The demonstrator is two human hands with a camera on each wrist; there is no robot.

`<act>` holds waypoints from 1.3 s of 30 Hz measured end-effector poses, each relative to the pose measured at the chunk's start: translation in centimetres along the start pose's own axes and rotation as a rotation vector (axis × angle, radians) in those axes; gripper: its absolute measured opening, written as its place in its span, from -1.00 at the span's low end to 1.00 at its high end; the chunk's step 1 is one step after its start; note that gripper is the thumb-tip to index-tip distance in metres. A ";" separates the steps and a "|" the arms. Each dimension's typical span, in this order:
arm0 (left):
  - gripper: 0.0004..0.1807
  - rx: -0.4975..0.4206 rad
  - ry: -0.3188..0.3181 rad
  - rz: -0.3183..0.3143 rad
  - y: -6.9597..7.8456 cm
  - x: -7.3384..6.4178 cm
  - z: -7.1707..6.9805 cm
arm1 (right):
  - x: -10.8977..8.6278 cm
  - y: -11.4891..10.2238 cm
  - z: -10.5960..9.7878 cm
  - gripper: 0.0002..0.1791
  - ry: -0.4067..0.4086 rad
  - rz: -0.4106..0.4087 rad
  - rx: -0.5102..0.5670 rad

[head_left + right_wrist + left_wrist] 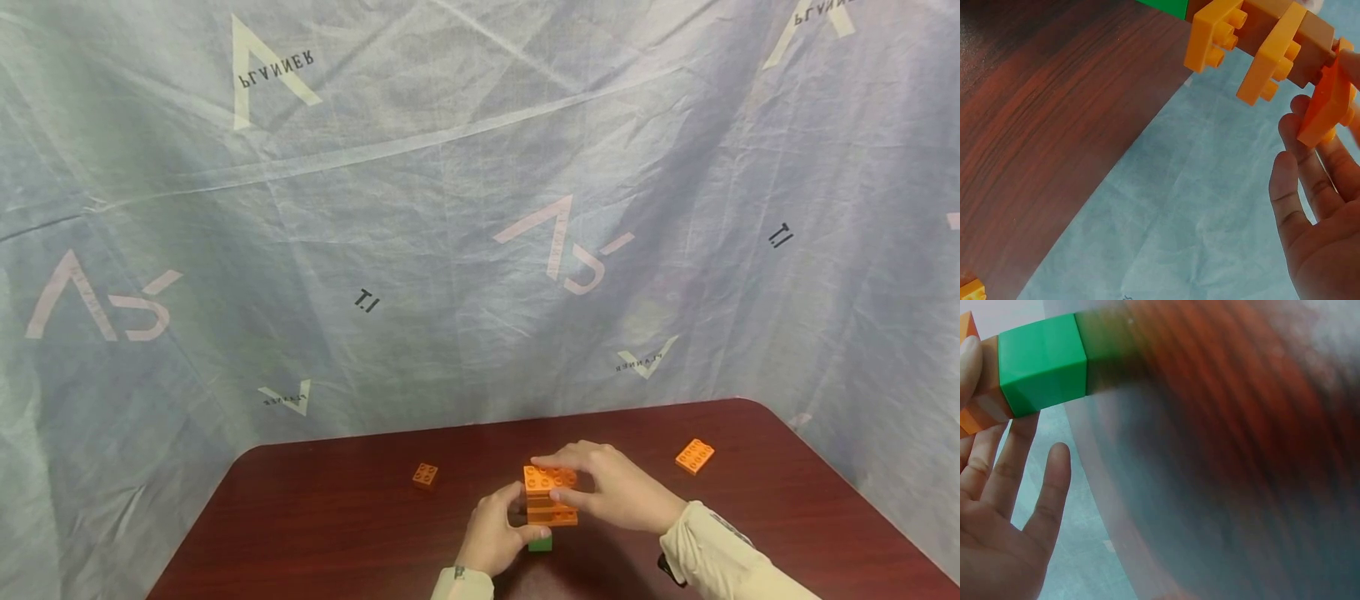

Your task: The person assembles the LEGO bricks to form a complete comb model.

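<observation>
A tower of toy building bricks stands on the table, with a green brick [540, 543] at its foot. Above the green, brown bricks [1313, 44] alternate with wider orange plates [1272, 56] whose studs stick out to one side. My left hand [495, 525] grips the tower's lower part between thumb and fingers, just above the green brick. At the top, my right hand [618, 492] pinches a studded orange plate [1329, 100], which sits slightly tilted against the uppermost brown brick. Part of the tower's left side is hidden behind the left hand.
A small orange brick [425, 475] with studs lies to the left of the tower. Farther right, near the back edge, is another orange plate [694, 456]. Behind the dark red wooden table [315, 517] hangs a grey printed cloth [450, 250].
</observation>
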State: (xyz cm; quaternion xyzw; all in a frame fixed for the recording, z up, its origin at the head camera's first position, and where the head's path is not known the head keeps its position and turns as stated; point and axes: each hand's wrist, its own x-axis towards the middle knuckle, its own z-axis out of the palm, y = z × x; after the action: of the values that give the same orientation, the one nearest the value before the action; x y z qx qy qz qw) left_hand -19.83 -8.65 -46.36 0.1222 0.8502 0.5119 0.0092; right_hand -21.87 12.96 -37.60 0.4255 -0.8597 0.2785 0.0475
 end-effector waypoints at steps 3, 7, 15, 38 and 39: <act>-0.53 -0.001 -0.002 -0.006 0.0 0.0 0.0 | 0.0 -0.1 -0.2 -0.54 -0.012 -0.003 -0.002; -0.54 0.003 -0.006 -0.005 0.0 0.0 0.1 | 0.0 0.0 -0.3 -0.55 -0.029 -0.004 0.014; -0.53 -0.005 -0.005 -0.006 0.1 0.0 0.2 | 0.5 0.0 -0.5 -0.56 -0.074 0.014 0.010; -0.52 0.031 0.003 0.009 0.1 0.0 0.0 | 0.9 -1.2 0.1 -0.54 -0.021 0.109 -0.020; -0.52 0.028 0.000 0.007 0.1 0.0 0.0 | 0.7 -1.1 0.5 -0.53 0.000 0.112 -0.017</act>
State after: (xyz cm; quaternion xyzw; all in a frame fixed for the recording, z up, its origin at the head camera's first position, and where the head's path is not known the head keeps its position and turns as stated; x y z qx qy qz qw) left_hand -19.83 -8.61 -46.27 0.1253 0.8570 0.4999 0.0055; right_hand -21.41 11.66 -37.27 0.3763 -0.8845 0.2734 0.0355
